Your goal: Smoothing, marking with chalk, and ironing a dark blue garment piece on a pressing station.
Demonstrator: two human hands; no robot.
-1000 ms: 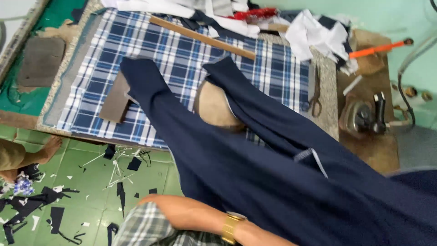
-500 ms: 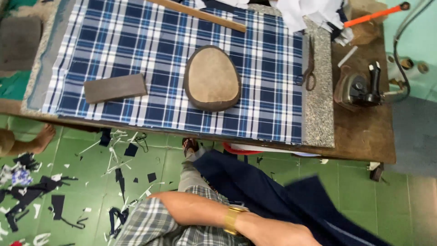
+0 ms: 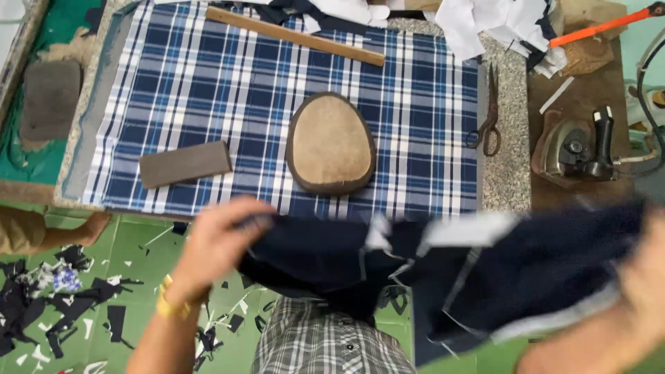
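- Navy garment [image 3: 485, 270] stretched in the air between both hands, in front of the table, not yet laid down.
- Left hand [image 3: 218, 242] fingers clamped on it; right hand [image 3: 648, 277] blurred, grip unclear.
- Plaid cloth [image 3: 228, 90], oval pad [image 3: 331, 143] and iron [image 3: 578, 145] lie untouched.

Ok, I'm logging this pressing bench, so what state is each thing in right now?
Left hand: gripping the navy garment.
Right hand: holding its other end, blurred.
Navy garment: held up off the bench, bunched.
Scissors: lying closed.
Iron: resting on the bench.
Oval pressing pad: lying flat on the plaid cloth.
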